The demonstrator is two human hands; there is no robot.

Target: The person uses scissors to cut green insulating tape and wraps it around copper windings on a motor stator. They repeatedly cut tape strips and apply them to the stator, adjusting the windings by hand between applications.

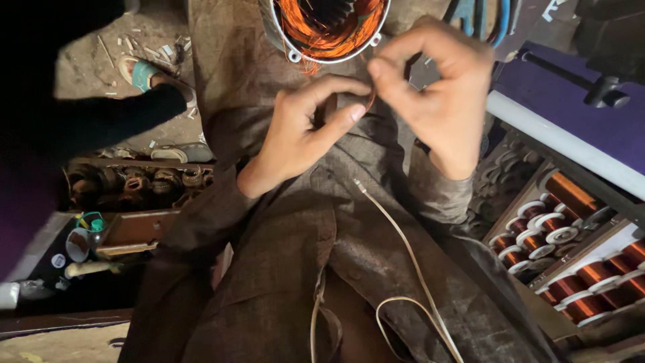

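Note:
A round metal motor stator (pixel 330 30) wound with orange copper wire sits at the top, resting on my lap. Just below it, my left hand (pixel 302 131) pinches a small dark strip between thumb and fingers. My right hand (pixel 437 94) meets it, thumb and forefinger pinched on a thin copper wire end by the stator's rim. What exactly lies between the fingertips is partly hidden. A pale flat cord (pixel 403 249) trails down over my brown clothing.
Spools of copper wire (pixel 564 249) fill shelves at the right, beside a white pipe (pixel 557 141). At the left, another person's dark sleeve (pixel 101 114) and sandalled foot (pixel 144 72), plus a shelf of old coils (pixel 134 183) and tools.

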